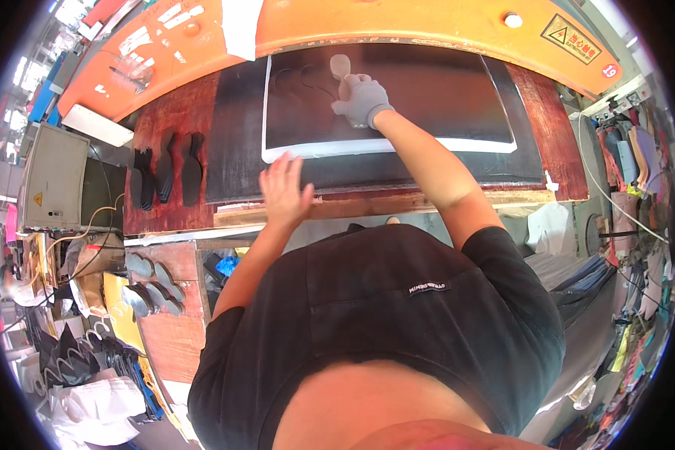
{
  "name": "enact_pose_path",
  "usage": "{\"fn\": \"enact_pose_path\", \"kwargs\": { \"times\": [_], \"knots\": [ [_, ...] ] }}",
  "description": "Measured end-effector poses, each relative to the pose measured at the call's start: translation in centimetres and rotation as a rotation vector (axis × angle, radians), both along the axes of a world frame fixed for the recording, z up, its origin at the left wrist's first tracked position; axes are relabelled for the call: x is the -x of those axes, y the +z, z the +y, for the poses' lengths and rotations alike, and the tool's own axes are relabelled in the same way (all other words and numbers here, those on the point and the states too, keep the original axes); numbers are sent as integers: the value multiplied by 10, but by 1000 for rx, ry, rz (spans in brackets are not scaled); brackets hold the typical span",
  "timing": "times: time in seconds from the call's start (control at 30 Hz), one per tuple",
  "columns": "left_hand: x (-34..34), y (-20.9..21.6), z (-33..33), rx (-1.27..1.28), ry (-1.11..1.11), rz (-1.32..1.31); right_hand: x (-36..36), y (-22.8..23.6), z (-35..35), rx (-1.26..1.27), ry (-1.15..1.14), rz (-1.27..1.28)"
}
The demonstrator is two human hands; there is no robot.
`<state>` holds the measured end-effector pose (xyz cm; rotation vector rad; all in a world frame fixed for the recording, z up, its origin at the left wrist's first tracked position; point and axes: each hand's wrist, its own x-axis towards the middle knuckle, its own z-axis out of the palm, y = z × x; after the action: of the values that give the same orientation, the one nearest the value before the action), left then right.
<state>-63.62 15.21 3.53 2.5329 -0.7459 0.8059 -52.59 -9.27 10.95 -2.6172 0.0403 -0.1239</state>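
Note:
My right hand, in a grey glove, is closed on a sole-shaped cutting die and reaches to the far middle of the work surface. The die's rounded far end shows beyond my fingers; the glove covers much of its middle. Beneath it lies a dark sheet with a white edge along its near and left sides. Curved sole outlines mark the sheet left of the die. My bare left hand rests at the near edge of the black mat, fingers spread and nothing in them.
Stacks of black sole-shaped pieces lie on the red-brown board at left. A wide orange machine beam spans the far side. More metal dies sit on a wooden side table at lower left. Beside it stands a grey cabinet.

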Motion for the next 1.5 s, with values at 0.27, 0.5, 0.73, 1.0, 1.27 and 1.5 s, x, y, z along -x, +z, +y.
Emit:
{"fn": "enact_pose_path", "kwargs": {
  "times": [0.27,0.5,0.73,1.0,1.27,1.5],
  "knots": [
    [15,-10,-48,-183,-205,171,39,-33,-18,-723,52,-85],
    [29,-19,-42,-127,-195,209,65,-34,-58,-732,-99,-183],
    [24,-22,-45,-80,-201,167,79,-32,-45,229,-104,-267],
    [-2,-22,-51,-51,-256,144,78,-32,-70,-94,-209,-498],
    [-107,-5,-64,-85,-242,191,60,-65,-145,-716,-329,-715],
    [-173,13,-87,-178,-326,374,-42,20,-260,-466,-504,-919]
  ]
}}
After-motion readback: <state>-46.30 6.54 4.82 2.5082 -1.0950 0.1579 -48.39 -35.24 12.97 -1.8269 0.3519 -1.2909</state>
